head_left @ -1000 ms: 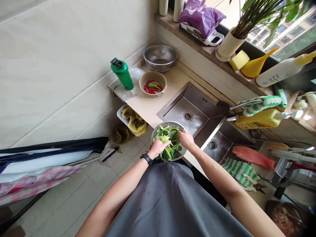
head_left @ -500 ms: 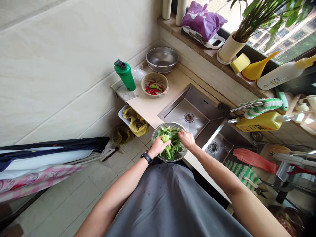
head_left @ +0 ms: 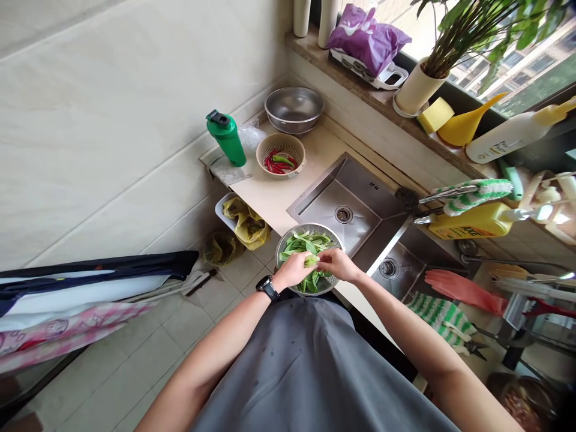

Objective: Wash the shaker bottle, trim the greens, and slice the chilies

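Observation:
My left hand (head_left: pixel 291 270), with a black watch (head_left: pixel 267 288) on its wrist, is closed around a pale green bunch of leafy vegetable (head_left: pixel 310 260). Right up against that bunch, my right hand (head_left: pixel 338 264) has its fingertips pinched together at its edge. What exactly the pinch holds is partly hidden by the fingers. Both hands are over a metal colander (head_left: pixel 279 245), where loose green leaves (head_left: pixel 310 242) lie in a heap. The colander sits close to my dark apron (head_left: pixel 301 348), at the counter's front edge.
Beyond the colander is a steel sink (head_left: pixel 360 192) with a second basin (head_left: pixel 387 270). A beige basket (head_left: pixel 265 156) of red and green chillies, a green shaker bottle (head_left: pixel 227 141) and a metal bowl (head_left: pixel 294 123) stand on the counter. Yellow-lined bins (head_left: pixel 252 231) are below left.
My right hand has come down and left from the colander's far right side to meet the bunch in my left hand. My left hand has shifted slightly right and down.

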`<state>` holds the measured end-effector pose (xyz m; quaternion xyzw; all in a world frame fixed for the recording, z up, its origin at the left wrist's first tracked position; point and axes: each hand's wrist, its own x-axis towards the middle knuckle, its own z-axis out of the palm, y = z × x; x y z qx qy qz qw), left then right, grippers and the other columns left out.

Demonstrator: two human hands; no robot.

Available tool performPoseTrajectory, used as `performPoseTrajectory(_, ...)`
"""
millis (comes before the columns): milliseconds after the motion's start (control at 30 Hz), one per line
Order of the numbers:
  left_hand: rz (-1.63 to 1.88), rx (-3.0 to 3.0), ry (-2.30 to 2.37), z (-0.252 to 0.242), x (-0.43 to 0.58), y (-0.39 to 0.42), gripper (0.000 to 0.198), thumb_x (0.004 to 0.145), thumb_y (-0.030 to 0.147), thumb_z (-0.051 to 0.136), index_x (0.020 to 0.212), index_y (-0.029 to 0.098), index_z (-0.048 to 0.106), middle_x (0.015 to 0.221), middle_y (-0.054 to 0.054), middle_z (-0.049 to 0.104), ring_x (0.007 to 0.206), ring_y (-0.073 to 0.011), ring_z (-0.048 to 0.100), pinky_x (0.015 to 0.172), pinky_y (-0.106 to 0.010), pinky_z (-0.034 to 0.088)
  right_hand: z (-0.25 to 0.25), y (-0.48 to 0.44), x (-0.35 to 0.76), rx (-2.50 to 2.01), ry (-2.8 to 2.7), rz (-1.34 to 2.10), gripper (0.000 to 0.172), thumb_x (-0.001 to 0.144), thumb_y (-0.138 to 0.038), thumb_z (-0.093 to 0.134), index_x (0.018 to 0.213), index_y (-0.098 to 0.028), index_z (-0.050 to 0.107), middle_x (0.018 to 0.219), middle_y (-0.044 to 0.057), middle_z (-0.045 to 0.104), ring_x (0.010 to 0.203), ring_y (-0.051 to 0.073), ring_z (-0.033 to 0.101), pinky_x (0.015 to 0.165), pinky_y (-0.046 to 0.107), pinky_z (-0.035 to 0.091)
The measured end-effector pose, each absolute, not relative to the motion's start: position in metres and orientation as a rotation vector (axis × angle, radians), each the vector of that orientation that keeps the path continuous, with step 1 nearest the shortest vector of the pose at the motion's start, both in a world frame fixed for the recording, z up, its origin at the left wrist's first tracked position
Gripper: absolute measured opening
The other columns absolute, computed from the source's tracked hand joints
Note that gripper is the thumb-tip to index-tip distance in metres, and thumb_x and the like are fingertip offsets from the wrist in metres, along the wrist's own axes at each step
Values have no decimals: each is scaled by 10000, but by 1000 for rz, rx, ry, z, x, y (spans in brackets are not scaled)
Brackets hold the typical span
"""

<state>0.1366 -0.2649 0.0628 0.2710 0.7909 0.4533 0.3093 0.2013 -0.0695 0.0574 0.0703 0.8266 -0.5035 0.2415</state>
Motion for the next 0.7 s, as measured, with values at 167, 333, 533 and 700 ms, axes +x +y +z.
performPoseTrajectory(167,1244,506,2117,44,137,-274,180,811,362,733,821,191,680,756,-31,705,675,-184,614,685,-294,491,36,-63,184,363,2650,-707,320,970,-119,439,1147,-148,704,1161,137,714,967,215,693,840,302,521)
performPoseTrajectory(333,1326,353,2072,39,137,-276,282,729,365,798,927,178,723,868,-53,761,798,-220,678,767,-326,530,23,-67,178,169,2631,-303,351,983,-101,367,1119,-146,687,1211,172,635,1056,262,637,783,315,517)
performPoseTrajectory(533,1313,370,2070,41,137,-277,251,762,381,773,905,180,728,886,-65,769,784,-223,680,751,-327,524,21,-59,176,103,2541,-374,303,966,-153,489,1206,-171,674,1192,133,637,999,213,648,799,281,502)
performPoseTrajectory(700,1353,364,2066,38,138,-276,264,730,402,802,846,183,712,770,-43,733,707,-209,648,695,-310,509,20,-57,172,178,2454,-462,213,926,-217,607,1096,-179,730,1155,114,680,964,194,658,821,261,484)
